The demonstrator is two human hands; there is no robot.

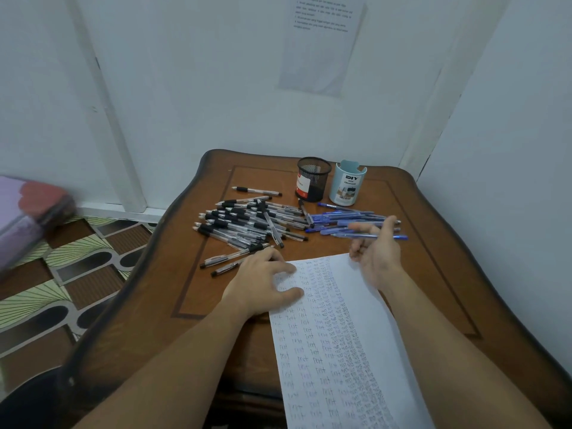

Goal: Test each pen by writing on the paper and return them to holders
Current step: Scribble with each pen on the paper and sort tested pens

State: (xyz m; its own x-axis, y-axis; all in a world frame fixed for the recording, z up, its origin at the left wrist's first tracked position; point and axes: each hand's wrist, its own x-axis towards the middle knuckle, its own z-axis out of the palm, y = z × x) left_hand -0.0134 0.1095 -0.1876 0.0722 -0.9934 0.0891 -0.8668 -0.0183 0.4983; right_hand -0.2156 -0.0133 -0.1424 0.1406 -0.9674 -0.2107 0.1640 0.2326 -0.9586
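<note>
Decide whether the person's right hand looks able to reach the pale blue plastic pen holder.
Probably yes: the right hand hovers near the pale blue plastic pen holder, with only flat-lying blue pens between them.

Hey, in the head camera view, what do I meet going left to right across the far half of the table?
Pile of black-capped clear pens → black mesh pen holder → light blue plastic holder. The blue pens span beneath both holders, so they are left out.
</note>
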